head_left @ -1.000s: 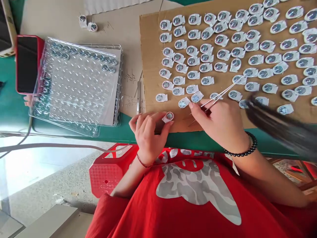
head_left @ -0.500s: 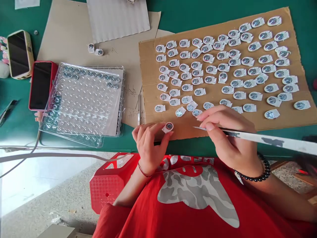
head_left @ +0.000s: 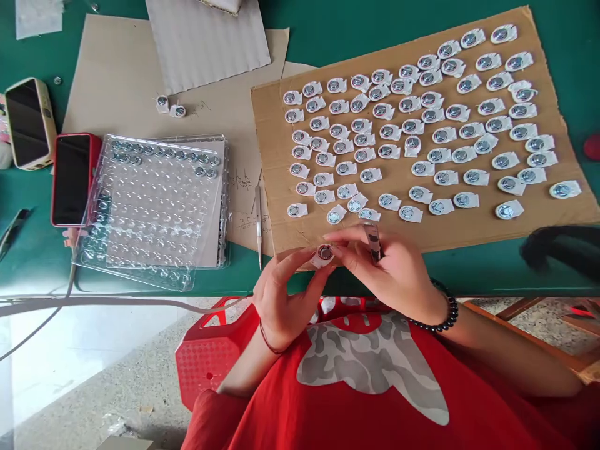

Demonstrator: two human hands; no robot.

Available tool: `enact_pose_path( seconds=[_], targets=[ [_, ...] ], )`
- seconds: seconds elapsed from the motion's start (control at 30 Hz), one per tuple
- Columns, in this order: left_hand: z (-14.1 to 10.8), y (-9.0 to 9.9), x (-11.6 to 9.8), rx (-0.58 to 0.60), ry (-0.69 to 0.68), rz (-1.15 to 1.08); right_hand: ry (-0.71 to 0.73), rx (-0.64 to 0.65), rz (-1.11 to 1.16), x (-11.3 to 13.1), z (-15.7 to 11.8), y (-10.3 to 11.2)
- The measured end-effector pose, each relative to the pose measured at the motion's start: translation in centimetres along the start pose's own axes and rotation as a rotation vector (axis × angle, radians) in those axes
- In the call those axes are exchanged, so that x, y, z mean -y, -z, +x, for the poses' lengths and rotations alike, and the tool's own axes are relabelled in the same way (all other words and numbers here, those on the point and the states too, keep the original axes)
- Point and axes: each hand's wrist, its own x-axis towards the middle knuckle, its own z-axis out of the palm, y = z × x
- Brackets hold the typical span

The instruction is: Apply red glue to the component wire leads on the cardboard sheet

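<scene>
Head view: left hand [head_left: 285,294] pinches a white-backed metal disc [head_left: 325,252]; right hand [head_left: 396,269], clasping tweezers [head_left: 374,242], seems to touch its rim beside that pinch (contact too small to confirm). Best brace the edge lightly, fingers off the face; cardboard sheet [head_left: 396,176] spreads beyond the grip.

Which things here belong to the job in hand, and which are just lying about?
Likely part of the job:
tabbed disc, pinched in the left hand
tweezers, held in the right hand
similar discs on the cardboard sheet
clear tray holding metal discs

Probably just lying about:
red phone
pale phone
</scene>
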Motion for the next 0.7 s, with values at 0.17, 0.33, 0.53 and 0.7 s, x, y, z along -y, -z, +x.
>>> enact_pose_path(
  seconds=[0.17,0.33,0.53,0.7],
  targets=[
    [-0.2,-0.3,0.3,-0.015,0.016,-0.016,0.175,-0.059,-0.076,-0.2,-0.5,-0.1],
    [0.0,-0.2,0.3,-0.043,0.004,-0.042,0.288,-0.032,-0.11,0.1,-1.1,0.1],
    [0.5,0.0,0.0,-0.018,-0.034,-0.055,0.214,0.111,0.153,0.5,-1.6,1.1],
    [0.8,0.1,-0.4,-0.015,-0.045,-0.036,-0.085,-0.024,0.248,0.3,-1.0,1.7]
  ],
)
